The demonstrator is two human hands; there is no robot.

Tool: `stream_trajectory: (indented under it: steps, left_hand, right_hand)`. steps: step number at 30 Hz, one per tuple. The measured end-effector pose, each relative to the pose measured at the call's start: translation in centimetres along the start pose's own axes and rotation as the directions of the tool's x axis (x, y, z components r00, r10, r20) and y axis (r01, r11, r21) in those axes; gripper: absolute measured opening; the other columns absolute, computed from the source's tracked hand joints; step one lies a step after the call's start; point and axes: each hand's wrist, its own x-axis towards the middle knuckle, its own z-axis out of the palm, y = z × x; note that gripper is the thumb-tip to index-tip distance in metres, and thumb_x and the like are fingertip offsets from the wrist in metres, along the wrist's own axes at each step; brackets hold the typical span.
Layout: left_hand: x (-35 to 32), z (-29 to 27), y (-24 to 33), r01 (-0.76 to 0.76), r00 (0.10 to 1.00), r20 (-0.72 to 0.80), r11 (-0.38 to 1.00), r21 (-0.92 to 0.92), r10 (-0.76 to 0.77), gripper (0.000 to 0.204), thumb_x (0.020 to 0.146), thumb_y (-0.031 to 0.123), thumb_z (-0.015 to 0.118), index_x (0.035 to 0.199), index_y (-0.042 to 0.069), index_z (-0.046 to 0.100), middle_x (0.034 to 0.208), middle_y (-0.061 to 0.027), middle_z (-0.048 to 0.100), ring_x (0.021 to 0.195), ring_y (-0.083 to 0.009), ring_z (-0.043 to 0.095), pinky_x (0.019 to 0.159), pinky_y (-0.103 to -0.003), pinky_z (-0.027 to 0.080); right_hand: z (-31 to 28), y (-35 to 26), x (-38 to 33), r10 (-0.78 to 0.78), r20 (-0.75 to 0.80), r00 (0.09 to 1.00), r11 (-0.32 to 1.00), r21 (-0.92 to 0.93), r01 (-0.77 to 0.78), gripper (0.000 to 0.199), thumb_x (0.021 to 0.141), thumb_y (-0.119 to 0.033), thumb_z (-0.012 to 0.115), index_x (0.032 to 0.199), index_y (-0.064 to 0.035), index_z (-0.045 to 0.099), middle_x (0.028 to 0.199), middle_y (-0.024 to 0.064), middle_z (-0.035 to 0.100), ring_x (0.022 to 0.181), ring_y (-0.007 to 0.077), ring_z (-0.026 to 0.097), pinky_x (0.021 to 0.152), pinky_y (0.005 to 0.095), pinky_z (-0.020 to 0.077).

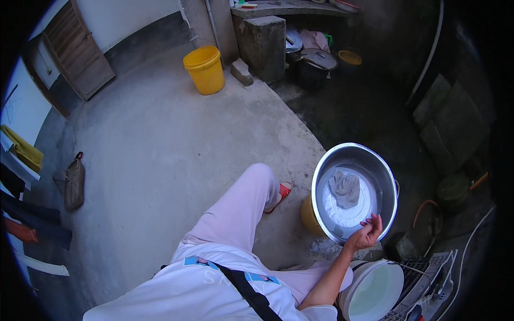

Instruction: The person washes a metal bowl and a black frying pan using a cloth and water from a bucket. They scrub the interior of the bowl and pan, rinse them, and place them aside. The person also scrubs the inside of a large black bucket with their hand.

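My right hand [367,234] is over the near rim of a wide metal basin [386,184]. Its fingers are loosely bent and a little apart, and nothing shows in them. Inside the basin, a wet grey cloth [345,188] lies crumpled on the shiny bottom. The basin seems to rest on a yellow bucket [310,216], which it mostly hides. Just below my right hand is a white bucket [377,291] with pale greenish water. My left hand is out of the picture.
Another yellow bucket [205,69] stands farther off beside a stone block [242,71]. Lidded pots [318,60] sit under a concrete counter [292,7]. A plastic rack [431,275] and a hose [425,206] lie at the right. Clothes [32,214] hang at far left, near a woven bag [74,184].
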Motion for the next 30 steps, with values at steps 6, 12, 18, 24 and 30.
stream_trajectory:
  steps: [6, 12, 18, 24, 30]
  left_hand:
    - [-0.4, 0.7, 0.6, 0.024, 1.000, 0.012, 0.999, 0.021, -0.024, 0.045, 0.079, 0.043, 0.054, 0.107, 0.009, 0.064, 0.113, -0.0101, 0.060, 0.108, -0.0281, 0.055, 0.088, -0.039, 0.044]
    - [-0.8, -0.1, -0.3, 0.060, 0.998, 0.028, 0.988, 0.140, -0.064, 0.040, 0.082, 0.040, 0.053, 0.106, 0.010, 0.064, 0.112, -0.0099, 0.061, 0.107, -0.0278, 0.056, 0.087, -0.039, 0.044]
    - [0.6, -6.0, -0.3, 0.088, 0.990, -0.132, 0.928, 0.362, -0.043, 0.035, 0.085, 0.036, 0.051, 0.105, 0.010, 0.064, 0.111, -0.0096, 0.061, 0.106, -0.0275, 0.056, 0.086, -0.038, 0.045]
    - [-0.3, -16.3, 7.8, 0.011, 0.828, -0.520, 0.934, -0.358, -0.209, 0.029, 0.078, 0.022, 0.058, 0.100, 0.003, 0.062, 0.102, -0.0135, 0.062, 0.095, -0.0302, 0.058, 0.082, -0.039, 0.046]
    - [-3.1, -27.5, 17.9, -0.556, 0.501, -0.865, 0.751, -0.357, -0.041, 0.031, 0.068, 0.006, 0.066, 0.096, -0.005, 0.060, 0.087, -0.0199, 0.065, 0.081, -0.0326, 0.063, 0.077, -0.036, 0.047]
  right_hand:
    - [-0.2, 1.3, 0.6, 0.053, 0.070, 0.996, 0.998, 0.020, -0.055, 0.034, 0.081, 0.010, 0.037, 0.107, 0.0012, 0.057, 0.094, 0.0107, 0.062, 0.070, 0.0103, 0.053, 0.056, 0.0210, 0.0460]
    - [-0.6, 0.2, 0.7, 0.123, 0.063, 0.990, 0.991, 0.040, -0.125, 0.031, 0.084, 0.008, 0.038, 0.106, 0.0015, 0.058, 0.091, 0.0110, 0.062, 0.068, 0.0098, 0.053, 0.056, 0.0216, 0.0464]
    - [-1.7, 0.1, 0.7, 0.129, 0.053, 0.990, 0.990, 0.051, -0.132, 0.029, 0.085, 0.008, 0.039, 0.105, 0.0025, 0.058, 0.091, 0.0114, 0.063, 0.070, 0.0103, 0.053, 0.057, 0.0218, 0.0462]
    - [-1.1, -0.9, 0.3, 0.148, 0.046, 0.988, 0.985, 0.079, -0.151, 0.028, 0.085, 0.008, 0.039, 0.103, 0.0027, 0.059, 0.089, 0.0121, 0.063, 0.069, 0.0109, 0.054, 0.056, 0.0221, 0.0471]
    - [-1.1, -2.1, -0.5, 0.142, 0.062, 0.988, 0.986, 0.082, -0.147, 0.027, 0.084, 0.009, 0.040, 0.102, 0.0033, 0.060, 0.089, 0.0130, 0.064, 0.069, 0.0112, 0.055, 0.056, 0.0220, 0.0476]
